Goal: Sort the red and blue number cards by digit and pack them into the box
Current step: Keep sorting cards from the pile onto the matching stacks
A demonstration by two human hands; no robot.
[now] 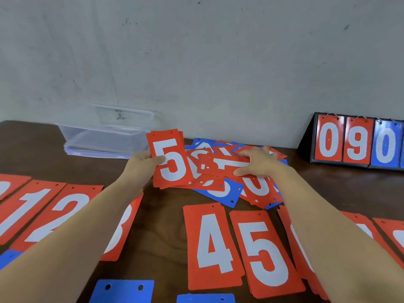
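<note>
Head view: left hand [144, 165] is clamping the red 5 card [172, 162] upright; right hand [260, 162] is pressing flat fingers [247, 155] on the adjacent pile [220, 190].

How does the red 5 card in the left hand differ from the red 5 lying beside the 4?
The held 5 is gripped by the left hand, lifted; the lying 5 rests flat, untouched. The held 5 is beside the loose pile; the lying 5 sits beside the 4. Both red, white digit.

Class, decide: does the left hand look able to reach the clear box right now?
Probably yes: the clear box sits close beyond the left hand, nothing between, though that hand grips red 5 cards.
</note>
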